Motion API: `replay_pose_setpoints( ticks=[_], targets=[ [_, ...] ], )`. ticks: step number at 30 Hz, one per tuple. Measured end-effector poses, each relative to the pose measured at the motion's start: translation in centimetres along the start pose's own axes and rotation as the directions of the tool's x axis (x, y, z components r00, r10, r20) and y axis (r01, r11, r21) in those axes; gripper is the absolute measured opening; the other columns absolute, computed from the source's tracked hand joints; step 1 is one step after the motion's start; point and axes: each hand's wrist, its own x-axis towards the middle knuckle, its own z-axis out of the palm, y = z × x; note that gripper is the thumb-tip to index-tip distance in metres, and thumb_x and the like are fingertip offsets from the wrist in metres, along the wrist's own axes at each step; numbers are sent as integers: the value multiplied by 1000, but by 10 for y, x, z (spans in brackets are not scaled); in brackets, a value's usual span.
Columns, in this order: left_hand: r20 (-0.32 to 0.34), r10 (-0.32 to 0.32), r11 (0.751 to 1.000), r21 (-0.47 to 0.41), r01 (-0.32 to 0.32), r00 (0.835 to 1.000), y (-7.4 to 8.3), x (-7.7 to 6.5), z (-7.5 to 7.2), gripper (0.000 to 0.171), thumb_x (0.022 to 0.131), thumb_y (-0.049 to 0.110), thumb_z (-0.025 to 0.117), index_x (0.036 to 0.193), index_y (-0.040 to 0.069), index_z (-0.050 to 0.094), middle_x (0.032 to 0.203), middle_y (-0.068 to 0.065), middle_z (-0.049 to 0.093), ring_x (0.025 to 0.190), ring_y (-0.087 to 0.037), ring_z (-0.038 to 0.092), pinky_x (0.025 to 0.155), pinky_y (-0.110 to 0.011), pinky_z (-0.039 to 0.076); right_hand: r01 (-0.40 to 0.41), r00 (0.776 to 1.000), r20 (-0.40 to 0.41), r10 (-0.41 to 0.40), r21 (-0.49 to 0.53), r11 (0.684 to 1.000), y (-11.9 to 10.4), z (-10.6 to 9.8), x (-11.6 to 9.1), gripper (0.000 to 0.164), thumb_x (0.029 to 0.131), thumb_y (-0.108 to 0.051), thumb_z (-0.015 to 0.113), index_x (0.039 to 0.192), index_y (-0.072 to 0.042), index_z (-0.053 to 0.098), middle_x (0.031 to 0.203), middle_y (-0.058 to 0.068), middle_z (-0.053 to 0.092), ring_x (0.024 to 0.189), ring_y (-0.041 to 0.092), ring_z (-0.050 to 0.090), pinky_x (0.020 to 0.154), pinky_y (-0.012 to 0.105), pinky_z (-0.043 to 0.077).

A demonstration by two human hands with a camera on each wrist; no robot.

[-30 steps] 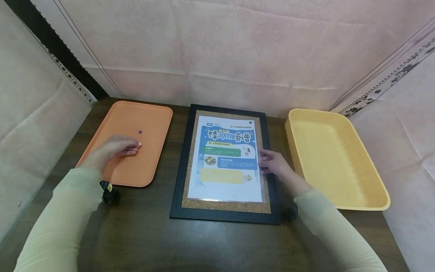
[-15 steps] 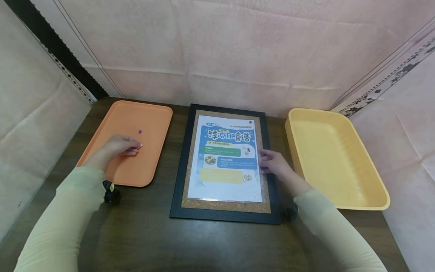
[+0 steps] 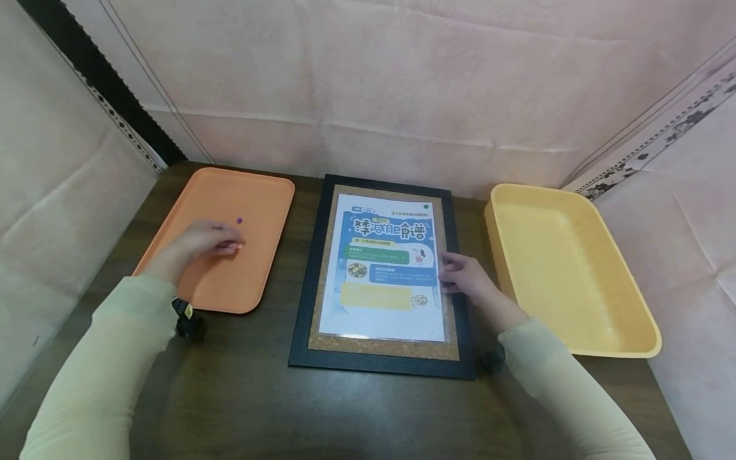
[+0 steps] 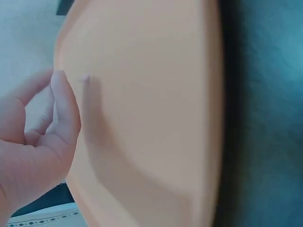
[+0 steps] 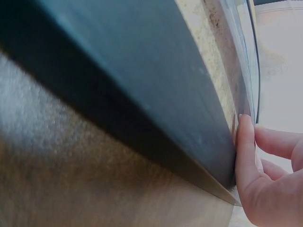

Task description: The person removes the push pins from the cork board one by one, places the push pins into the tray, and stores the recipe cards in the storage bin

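Over the orange tray (image 3: 264, 268), my left hand (image 3: 202, 239) reaches with bent fingers. In the left wrist view a tiny pale thing (image 4: 85, 77) lies on the tray just beyond the fingertips (image 4: 58, 75), with the hand's shadow running up to it; its kind is too small to make out. A small purple thing (image 3: 239, 220) lies a little further back on the tray. My right hand (image 3: 464, 276) has its fingertips at the right edge of a printed sheet (image 3: 379, 319), with thumb and forefinger close together. The sheet lies on a black-framed cork board (image 3: 368, 345).
A deep yellow tub (image 3: 569, 275) stands at the right, close beside the right forearm. The dark wooden table (image 3: 241, 396) carries all of these. Pale cloth walls (image 3: 368, 83) enclose its back and sides.
My left hand has edged slightly forward and to the right over the tray. The right hand stays at the sheet's edge, and the view has shifted a little.
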Motion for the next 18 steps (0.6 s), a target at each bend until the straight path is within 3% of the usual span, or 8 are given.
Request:
replay_pose_setpoints(
  ticks=[3, 8, 14, 18],
  targets=[
    [26, 40, 999, -9, -40, 999, 10, 1, 0, 48, 97, 26, 49, 131, -7, 39, 84, 10, 63, 77, -1, 63, 78, -17, 53, 5, 1000, -1, -5, 0, 1000, 0, 0, -2, 63, 92, -16, 59, 147, -15, 29, 118, 18, 59, 98, 24, 67, 83, 33, 55],
    [13, 66, 996, -55, -65, 998, 32, 4, 11, 54, 95, 29, 53, 134, -3, 37, 91, 7, 62, 80, -3, 62, 79, -18, 53, 3, 1000, -3, -3, 4, 1000, -1, -1, -3, 63, 92, -17, 59, 147, -15, 29, 120, 18, 59, 98, 25, 67, 83, 33, 55],
    [21, 147, 984, -100, -145, 989, 59, 14, 37, 58, 95, 28, 54, 138, -5, 33, 99, 6, 61, 88, -3, 62, 84, -19, 52, 5, 1000, -10, -5, 6, 1000, 0, -1, -3, 63, 92, -18, 59, 147, -16, 29, 119, 18, 59, 98, 24, 67, 83, 33, 55],
    [13, 162, 983, -93, -160, 987, 76, 21, 58, 56, 95, 30, 54, 137, -2, 36, 112, -2, 58, 100, -11, 60, 81, -15, 52, 7, 1000, -13, -7, 5, 1000, 0, 1, -3, 62, 92, -17, 59, 147, -16, 29, 117, 17, 60, 97, 24, 67, 82, 33, 55]
  ],
)
